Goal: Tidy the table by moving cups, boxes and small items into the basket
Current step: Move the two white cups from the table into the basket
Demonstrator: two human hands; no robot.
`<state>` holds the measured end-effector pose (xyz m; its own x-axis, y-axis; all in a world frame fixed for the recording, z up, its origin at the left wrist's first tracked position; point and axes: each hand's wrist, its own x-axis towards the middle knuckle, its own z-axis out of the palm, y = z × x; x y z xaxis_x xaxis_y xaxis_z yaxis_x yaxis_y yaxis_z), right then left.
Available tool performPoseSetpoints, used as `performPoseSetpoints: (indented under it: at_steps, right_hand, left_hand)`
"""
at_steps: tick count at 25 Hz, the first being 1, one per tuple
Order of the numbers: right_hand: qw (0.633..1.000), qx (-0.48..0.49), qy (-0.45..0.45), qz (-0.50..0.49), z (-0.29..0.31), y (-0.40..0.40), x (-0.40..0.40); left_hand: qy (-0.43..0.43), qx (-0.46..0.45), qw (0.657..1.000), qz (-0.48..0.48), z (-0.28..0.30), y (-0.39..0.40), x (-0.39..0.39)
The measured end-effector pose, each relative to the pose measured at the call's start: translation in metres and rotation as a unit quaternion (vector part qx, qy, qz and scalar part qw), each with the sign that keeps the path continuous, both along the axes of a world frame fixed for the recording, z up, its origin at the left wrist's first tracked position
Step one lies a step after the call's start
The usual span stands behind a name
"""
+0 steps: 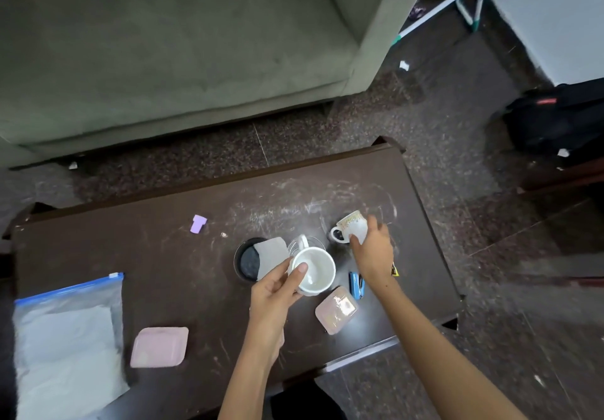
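White mug (313, 271) pinched at its rim by left hand (273, 292); right hand (372, 249) grasps patterned cup (351, 227).

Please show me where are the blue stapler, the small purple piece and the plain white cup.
blue stapler (355, 285), head view, on the middle of its blue body.
small purple piece (198, 224), head view, on its flat top face.
plain white cup (316, 268), head view, on its inner wall.

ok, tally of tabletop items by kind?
Cups: 2 — white cup, patterned cup
Pink boxes: 2 —
Zip bag: 1
Blue stapler: 1
Purple piece: 1
Black dish: 1
Total: 8
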<state>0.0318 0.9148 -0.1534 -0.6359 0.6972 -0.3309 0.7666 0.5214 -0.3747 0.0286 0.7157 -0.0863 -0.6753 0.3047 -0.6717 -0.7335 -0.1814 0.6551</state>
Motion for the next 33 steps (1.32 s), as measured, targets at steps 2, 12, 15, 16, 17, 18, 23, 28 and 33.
performPoseSetpoints:
  at_steps: [2,12,15,16,17,18,23,28,33]
  right_hand:
    - [0.994,0.034,-0.074,0.068,-0.011,0.005,-0.013]
    - [0.943,0.109,-0.217,0.229,-0.023,0.011,-0.034]
    - [0.954,0.073,-0.204,0.209,-0.023,0.014,-0.033]
    - [0.961,0.052,-0.191,0.191,-0.024,0.014,-0.03]
    - [0.969,0.032,-0.173,0.175,-0.025,0.013,-0.026]
    - [0.974,0.019,-0.154,0.164,-0.026,0.01,-0.022]
    - [0.99,0.017,-0.059,0.126,-0.024,0.001,-0.012]
    - [0.992,0.023,-0.087,0.091,-0.021,0.008,-0.014]
    - [0.993,0.04,-0.047,0.1,0.004,0.012,-0.01]
  left_hand:
    - [-0.002,-0.005,1.0,0.004,-0.002,0.004,0.0]
    - [-0.008,-0.009,1.0,0.01,-0.003,0.003,0.002]
    - [-0.009,-0.008,1.0,0.011,-0.002,-0.001,0.004]
    - [-0.011,-0.004,1.0,0.012,-0.001,-0.003,0.004]
    - [-0.012,-0.003,1.0,0.013,-0.001,-0.005,0.005]
    - [-0.012,-0.003,1.0,0.013,0.0,-0.006,0.006]
    - [-0.002,0.002,1.0,0.004,0.002,-0.013,0.012]
    - [0.014,0.003,1.0,-0.009,0.004,-0.016,0.019]
    - [0.012,0.005,1.0,-0.013,0.003,-0.021,0.025]
